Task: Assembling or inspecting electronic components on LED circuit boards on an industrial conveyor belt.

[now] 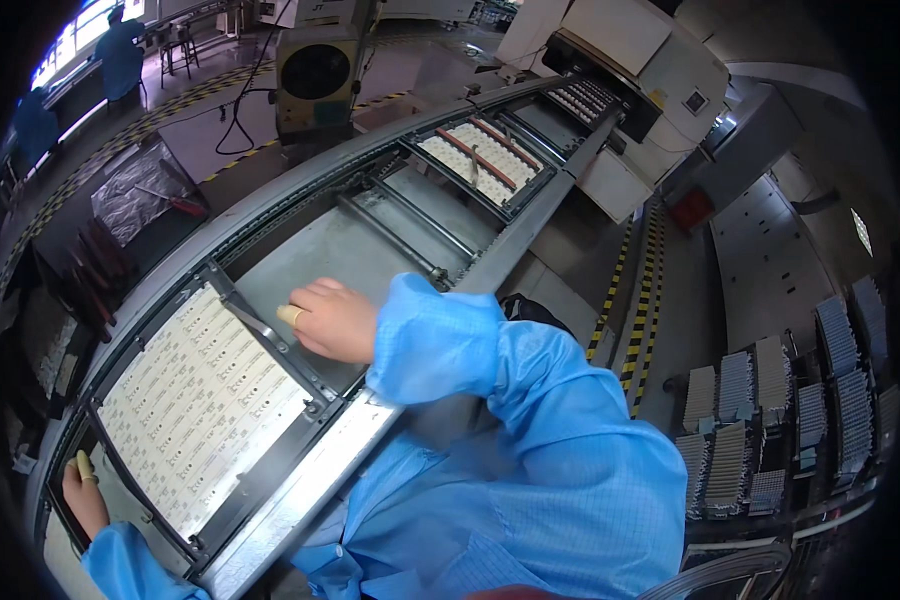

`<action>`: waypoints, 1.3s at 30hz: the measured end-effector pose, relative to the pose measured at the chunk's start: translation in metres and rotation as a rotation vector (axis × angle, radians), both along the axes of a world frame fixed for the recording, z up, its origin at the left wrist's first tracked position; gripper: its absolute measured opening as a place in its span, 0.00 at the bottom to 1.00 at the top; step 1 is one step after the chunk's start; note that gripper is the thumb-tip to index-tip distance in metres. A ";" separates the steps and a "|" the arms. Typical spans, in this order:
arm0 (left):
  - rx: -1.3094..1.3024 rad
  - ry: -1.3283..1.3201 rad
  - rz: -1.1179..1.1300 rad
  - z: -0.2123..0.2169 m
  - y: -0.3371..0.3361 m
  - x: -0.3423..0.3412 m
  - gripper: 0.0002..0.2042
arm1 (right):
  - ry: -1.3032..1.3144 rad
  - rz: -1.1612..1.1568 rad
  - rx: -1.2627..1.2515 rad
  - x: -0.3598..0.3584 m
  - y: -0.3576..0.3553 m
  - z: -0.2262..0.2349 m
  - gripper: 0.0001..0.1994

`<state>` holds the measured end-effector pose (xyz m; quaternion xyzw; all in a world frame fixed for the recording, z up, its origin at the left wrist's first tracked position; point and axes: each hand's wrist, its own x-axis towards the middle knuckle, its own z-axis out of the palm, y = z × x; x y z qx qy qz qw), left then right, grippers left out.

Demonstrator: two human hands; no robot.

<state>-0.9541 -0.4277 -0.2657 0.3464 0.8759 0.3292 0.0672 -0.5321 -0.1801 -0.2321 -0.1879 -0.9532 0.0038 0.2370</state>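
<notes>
Heads up: your black rectangular frame [260, 478] with the flat white printed panel [205, 400] sits on the long grey metal conveyor [370, 425], between your hands. Right hand [335, 320]: fingers loosely curled. Left hand [83, 490]: fingers close together. Can't tell if either's gripping. Imo uneven pushing could skew the frame; your loose blue fabric sleeve [435, 340] might snag.

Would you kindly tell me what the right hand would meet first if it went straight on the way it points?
Probably the silver strip on the edge of the black frame, just left of the right hand's fingers; depth is unclear, so it might pass above.
</notes>
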 end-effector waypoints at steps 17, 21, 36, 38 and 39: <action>0.100 0.189 -0.139 0.021 0.011 0.053 0.09 | -0.033 0.337 0.542 -0.148 -0.066 0.054 0.04; 0.078 0.216 -0.129 0.021 0.009 0.053 0.08 | -0.129 0.478 0.562 -0.163 -0.067 0.054 0.04; -0.036 0.197 -0.100 0.047 0.008 0.079 0.10 | 0.098 0.308 -0.025 -0.262 0.022 0.117 0.15; -0.043 0.204 -0.084 0.048 0.007 0.075 0.10 | 0.155 0.569 -0.027 -0.281 -0.009 0.109 0.16; -0.039 0.215 -0.097 0.047 0.008 0.076 0.11 | 0.127 0.525 -0.007 -0.295 -0.015 0.103 0.15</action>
